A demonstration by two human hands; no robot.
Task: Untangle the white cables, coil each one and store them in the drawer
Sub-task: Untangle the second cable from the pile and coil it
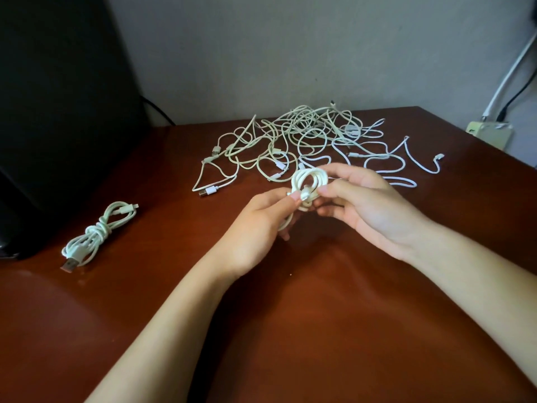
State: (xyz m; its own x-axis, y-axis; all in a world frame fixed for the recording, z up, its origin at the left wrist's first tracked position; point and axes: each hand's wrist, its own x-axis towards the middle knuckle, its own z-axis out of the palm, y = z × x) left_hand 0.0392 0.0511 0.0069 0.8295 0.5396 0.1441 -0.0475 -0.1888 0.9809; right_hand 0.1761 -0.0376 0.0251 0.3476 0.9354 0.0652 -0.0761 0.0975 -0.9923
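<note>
Fingertips (pixel 294 196) of the left hand (pixel 258 228) pinch a white plug end against a small coiled cable (pixel 309 180). The right hand (pixel 369 207) curls thumb and fingers round the coil's other side, so both hands grip it. They hold it just above the brown table (pixel 319 315), directly in front of the tangled pile (pixel 305 135) of white cables. One loop of the coil hangs beneath the left palm. Well left of the pile and nearer the person, a tied bundle (pixel 96 234) lies on the table, knotted at its middle, a USB plug at its near end. Farther left of the pile stands a black panel (pixel 58 112). Right of the pile, past the table's corner, a pale wall box (pixel 491 133) has cords running upward.
</note>
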